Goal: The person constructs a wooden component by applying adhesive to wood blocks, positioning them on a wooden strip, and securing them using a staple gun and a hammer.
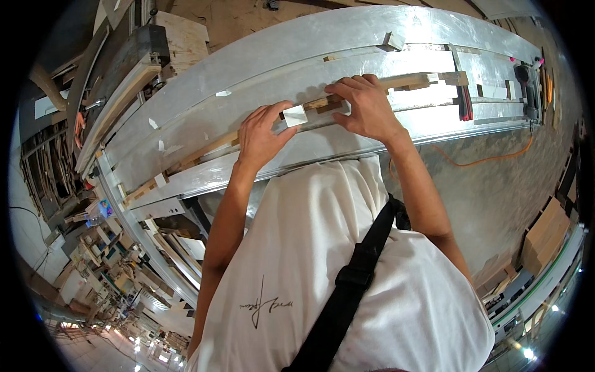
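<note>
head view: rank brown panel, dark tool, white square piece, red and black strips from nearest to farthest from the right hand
From the right hand:
1. White square piece: to its left, by the left hand.
2. Red and black strips: to its right.
3. Dark tool: farther right, near the end of the table.
4. Brown panel: lower right, beyond the table.

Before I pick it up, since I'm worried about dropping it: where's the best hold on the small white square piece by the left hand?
Probably a thumb-and-finger pinch on its near and far edges, from the left: the white square piece shows opposite straight edges, and the left hand straddles its left side.
</note>
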Demonstrator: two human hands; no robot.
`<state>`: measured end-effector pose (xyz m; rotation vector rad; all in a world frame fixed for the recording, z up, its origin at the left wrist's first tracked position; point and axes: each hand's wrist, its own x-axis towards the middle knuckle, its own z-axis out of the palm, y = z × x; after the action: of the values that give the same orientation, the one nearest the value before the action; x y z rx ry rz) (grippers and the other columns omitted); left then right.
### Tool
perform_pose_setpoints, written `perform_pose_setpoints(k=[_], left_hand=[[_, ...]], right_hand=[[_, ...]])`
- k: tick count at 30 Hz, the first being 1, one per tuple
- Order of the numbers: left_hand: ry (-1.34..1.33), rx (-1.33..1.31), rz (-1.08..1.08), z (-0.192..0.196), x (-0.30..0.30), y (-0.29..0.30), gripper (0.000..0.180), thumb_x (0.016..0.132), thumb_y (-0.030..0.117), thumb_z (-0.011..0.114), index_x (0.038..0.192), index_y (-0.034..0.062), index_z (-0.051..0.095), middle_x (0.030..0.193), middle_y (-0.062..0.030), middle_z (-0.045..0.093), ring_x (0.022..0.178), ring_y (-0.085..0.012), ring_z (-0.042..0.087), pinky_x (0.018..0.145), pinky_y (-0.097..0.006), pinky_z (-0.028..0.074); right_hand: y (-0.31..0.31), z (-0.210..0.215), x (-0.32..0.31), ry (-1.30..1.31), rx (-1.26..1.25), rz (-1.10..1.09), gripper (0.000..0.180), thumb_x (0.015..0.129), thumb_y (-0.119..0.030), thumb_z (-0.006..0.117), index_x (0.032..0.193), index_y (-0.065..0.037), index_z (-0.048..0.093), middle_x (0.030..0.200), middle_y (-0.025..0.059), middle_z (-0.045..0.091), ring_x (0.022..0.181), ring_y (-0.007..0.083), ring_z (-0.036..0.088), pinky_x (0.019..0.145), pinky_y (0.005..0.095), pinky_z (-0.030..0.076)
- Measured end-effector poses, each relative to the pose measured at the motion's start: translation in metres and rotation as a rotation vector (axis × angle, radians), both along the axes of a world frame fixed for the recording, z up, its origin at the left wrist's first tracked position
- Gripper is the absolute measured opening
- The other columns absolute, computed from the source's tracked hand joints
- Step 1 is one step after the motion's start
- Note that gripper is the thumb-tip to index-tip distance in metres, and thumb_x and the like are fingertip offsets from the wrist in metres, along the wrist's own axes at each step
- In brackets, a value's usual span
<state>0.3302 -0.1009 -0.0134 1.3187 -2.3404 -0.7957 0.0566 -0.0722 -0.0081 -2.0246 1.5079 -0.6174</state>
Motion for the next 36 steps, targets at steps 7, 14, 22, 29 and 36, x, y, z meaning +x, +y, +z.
perform_pose_setpoints(k=[7, 14, 22, 29, 36], left_hand=[[0.002, -0.030, 0.021, -0.005, 0.003, 0.000, 0.047, 0.075, 0.024, 0.087, 0.118, 0.0144, 0.069, 0.106, -0.0057, 0.075, 0.100, -0.0281, 0.070, 0.086, -0.040, 0.055], [0.039, -0.022, 0.025, 0.001, 0.003, 0.000, 0.046, 0.076, 0.025, 0.086, 0.117, 0.0145, 0.069, 0.103, -0.0048, 0.074, 0.095, -0.0268, 0.070, 0.082, -0.039, 0.055], [-0.005, -0.009, 0.019, -0.004, 0.011, 0.001, 0.046, 0.077, 0.030, 0.084, 0.118, 0.0153, 0.067, 0.102, -0.0065, 0.074, 0.095, -0.0292, 0.070, 0.083, -0.042, 0.056], [0.043, -0.080, 0.005, -0.008, 0.010, -0.001, 0.048, 0.077, 0.030, 0.083, 0.120, 0.0172, 0.067, 0.106, -0.0059, 0.074, 0.100, -0.0293, 0.070, 0.086, -0.043, 0.056], [0.070, -0.037, -0.034, -0.011, 0.004, -0.001, 0.051, 0.076, 0.018, 0.086, 0.123, 0.0104, 0.069, 0.118, -0.0098, 0.074, 0.106, -0.0332, 0.070, 0.092, -0.043, 0.054]], right_hand=[[-0.009, 0.000, 0.039, -0.117, -0.059, 0.159, 0.054, 0.072, -0.018, 0.083, 0.123, -0.010, 0.067, 0.116, 0.0082, 0.068, 0.111, 0.0296, 0.063, 0.101, 0.0450, 0.043], [-0.025, 0.001, 0.047, -0.104, 0.048, 0.233, 0.048, 0.074, -0.017, 0.083, 0.119, -0.007, 0.069, 0.110, 0.0106, 0.069, 0.106, 0.0308, 0.064, 0.092, 0.0422, 0.051], [-0.028, 0.005, 0.053, -0.106, 0.024, 0.250, 0.052, 0.072, -0.018, 0.084, 0.119, -0.002, 0.069, 0.113, 0.0132, 0.070, 0.103, 0.0340, 0.066, 0.087, 0.0428, 0.057], [-0.027, 0.001, 0.051, -0.125, 0.001, 0.242, 0.052, 0.069, -0.019, 0.085, 0.118, -0.006, 0.071, 0.110, 0.0128, 0.070, 0.104, 0.0338, 0.066, 0.088, 0.0434, 0.056], [-0.029, -0.004, 0.043, -0.177, 0.051, 0.282, 0.053, 0.068, -0.017, 0.083, 0.120, -0.009, 0.071, 0.105, 0.0106, 0.070, 0.101, 0.0338, 0.065, 0.087, 0.0445, 0.055]])
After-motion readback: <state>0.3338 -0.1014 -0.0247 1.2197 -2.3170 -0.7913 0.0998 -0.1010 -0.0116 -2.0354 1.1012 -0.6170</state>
